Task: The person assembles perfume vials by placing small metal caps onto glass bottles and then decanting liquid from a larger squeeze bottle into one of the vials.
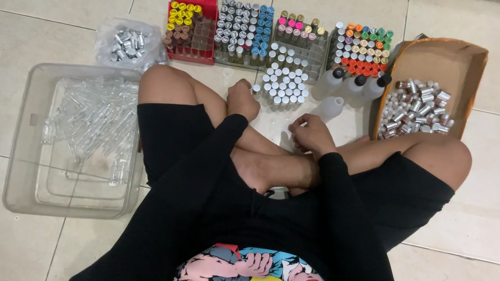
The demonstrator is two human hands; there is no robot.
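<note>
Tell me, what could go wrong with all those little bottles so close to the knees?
The cluster of small white-capped vials stands loose on the tiled floor right by the left hand; a nudge might topple several. The tall clear plastic bottles with black caps stand beside the right knee and could tip if the leg shifts. The cardboard tray of silver caps leans against that knee, so they might spill.

clear tub of glass vials [32,131] | bag of silver caps [129,43] | cardboard box of caps [460,62] | red rack [190,29]
</note>
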